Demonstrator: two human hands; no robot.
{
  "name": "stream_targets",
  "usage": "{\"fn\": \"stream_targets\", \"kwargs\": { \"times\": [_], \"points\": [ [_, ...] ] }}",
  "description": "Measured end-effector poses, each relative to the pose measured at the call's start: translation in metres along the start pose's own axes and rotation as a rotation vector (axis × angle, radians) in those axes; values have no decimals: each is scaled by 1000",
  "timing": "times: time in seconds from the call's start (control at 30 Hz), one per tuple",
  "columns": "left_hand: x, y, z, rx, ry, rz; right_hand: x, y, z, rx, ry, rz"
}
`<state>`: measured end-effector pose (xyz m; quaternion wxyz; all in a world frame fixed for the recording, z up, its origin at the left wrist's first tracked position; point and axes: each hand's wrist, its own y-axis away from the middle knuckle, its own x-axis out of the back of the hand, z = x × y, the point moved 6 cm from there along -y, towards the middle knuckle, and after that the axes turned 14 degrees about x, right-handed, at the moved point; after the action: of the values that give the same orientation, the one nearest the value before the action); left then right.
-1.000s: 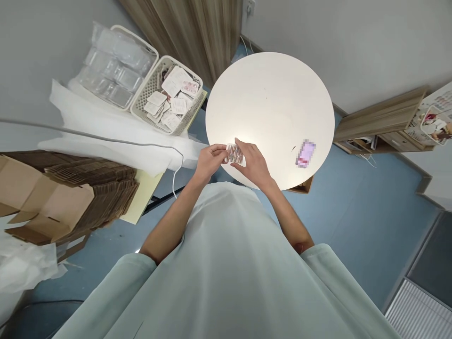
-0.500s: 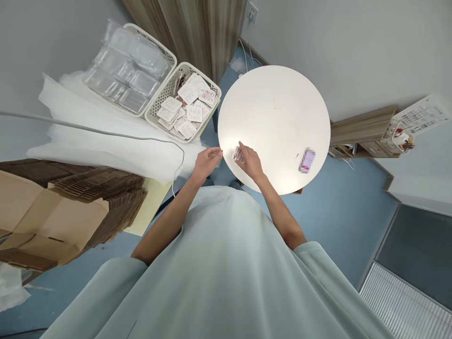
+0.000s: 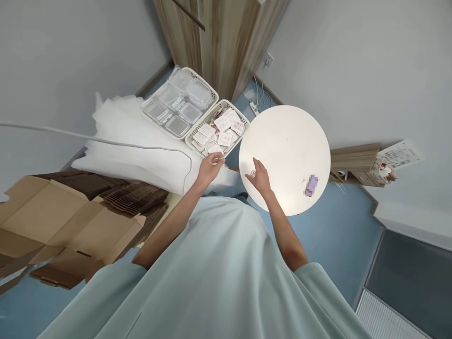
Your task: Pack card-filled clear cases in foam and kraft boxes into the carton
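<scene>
Packet (image 3: 253, 173) looks clear and pinkish beside right fingers (image 3: 257, 165).

Grey walls (image 3: 356, 70), blue floor (image 3: 332, 230)

The right grip (image 3: 262, 180) partly hides a small clear pack (image 3: 253, 173), its contents too small to tell; whether the left grip (image 3: 209, 169) touches the card basket (image 3: 237, 144) cannot be made out; the print on the cards (image 3: 222, 124) and the wall-side poster (image 3: 400, 154) is too small to read; pixelation blurs a purple object (image 3: 311, 186); the left edge cuts off the cardboard boxes (image 3: 38, 216); the top edge crops the wooden cabinet (image 3: 226, 47).
</scene>
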<state>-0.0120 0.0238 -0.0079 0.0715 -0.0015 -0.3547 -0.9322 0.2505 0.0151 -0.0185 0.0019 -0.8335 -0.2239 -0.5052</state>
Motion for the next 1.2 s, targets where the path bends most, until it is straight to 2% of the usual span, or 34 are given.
{"fn": "stream_targets", "kwargs": {
  "times": [0.17,0.33,0.4,0.47,0.67,0.83,1.2],
  "points": [
    [35,-43,35,-150,-30,162,18,-24,-37,61,32,35],
    [71,-93,80,-289,-197,337,34,-35,-66,106,111,50],
    [79,-114,95,-296,-262,361,39,-37,-74,113,138,52],
    [79,-133,105,-291,-316,323,43,-36,-80,113,156,52],
    [73,-163,102,-224,-551,294,51,-28,-83,69,159,67],
    [72,-165,96,-230,-623,281,50,-22,-79,44,141,63],
    [72,-164,105,-180,-699,332,49,-24,-82,92,101,93]
  ]
}}
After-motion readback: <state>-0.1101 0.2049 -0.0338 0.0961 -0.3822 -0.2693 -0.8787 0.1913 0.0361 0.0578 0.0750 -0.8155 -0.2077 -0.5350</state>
